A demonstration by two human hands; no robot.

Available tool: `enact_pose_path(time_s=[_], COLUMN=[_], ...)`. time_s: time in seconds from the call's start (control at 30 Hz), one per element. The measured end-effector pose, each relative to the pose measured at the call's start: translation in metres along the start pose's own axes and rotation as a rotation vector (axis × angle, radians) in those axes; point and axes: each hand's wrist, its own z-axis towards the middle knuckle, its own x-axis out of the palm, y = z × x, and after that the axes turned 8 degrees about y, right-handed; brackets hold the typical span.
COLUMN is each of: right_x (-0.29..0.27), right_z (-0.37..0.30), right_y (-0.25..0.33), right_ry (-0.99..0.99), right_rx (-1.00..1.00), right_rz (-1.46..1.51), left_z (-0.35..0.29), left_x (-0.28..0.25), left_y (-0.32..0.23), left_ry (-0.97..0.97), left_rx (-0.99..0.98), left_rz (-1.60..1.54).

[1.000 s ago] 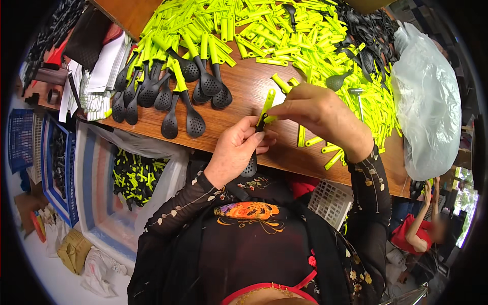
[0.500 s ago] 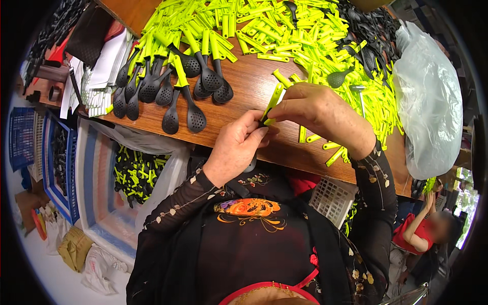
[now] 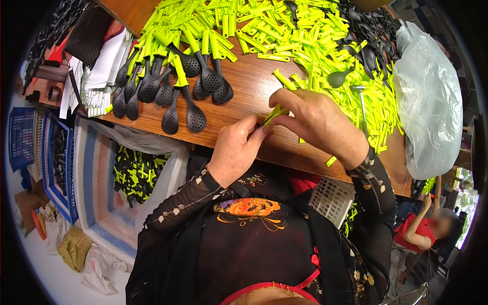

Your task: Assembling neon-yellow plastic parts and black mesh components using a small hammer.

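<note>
In front of my chest both hands meet over a bright green handle [image 3: 275, 114]. My right hand [image 3: 328, 124] pinches it between thumb and curled index finger, covering most of its length. My left hand [image 3: 238, 148] is closed at its lower end, gripping the neck of a black spoon that my fingers now hide. Left of the hands, black perforated spoons [image 3: 196, 118] lie with green handles fitted, bowls toward me. Loose green handles [image 3: 315, 46] are heaped across the table's far and right side.
Black spoon parts [image 3: 373, 35] pile up at the far right beside a clear plastic bag [image 3: 427, 101]. A small hammer [image 3: 359, 89] lies among the handles. A lined crate [image 3: 96, 188] at left holds finished spoons. Another person [image 3: 419, 231] is at the right, arms raised.
My right hand has shifted down and its fingers have closed over the handle, which now shows less and tilts more to the right. My left hand has barely moved.
</note>
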Motion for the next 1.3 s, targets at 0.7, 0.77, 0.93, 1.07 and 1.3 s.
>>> enact_pose_path(time_s=[0.7, 0.77, 0.93, 1.07, 1.3], right_x=[0.087, 0.081, 0.087, 0.085, 0.058], right_z=[-0.012, -0.018, -0.029, -0.024, -0.07], right_y=[0.003, 0.005, 0.005, -0.001, -0.034], right_ry=[-0.281, -0.183, -0.065, -0.097, -0.546], right_rx=[0.266, 0.264, 0.211, 0.066, 0.272], right_rz=[1.473, 1.58, 0.987, 0.651, 0.275], left_z=[-0.02, -0.033, -0.066, -0.084, -0.091], left_x=[-0.002, -0.012, -0.02, -0.028, -0.026], left_y=[-0.006, -0.011, 0.007, 0.016, 0.019], left_ry=[-0.005, 0.256, 0.303, 0.376, 0.299], left_rx=[0.03, -0.202, -0.358, -0.48, -0.531], left_rz=[-0.045, -0.395, -0.493, -0.771, -0.849])
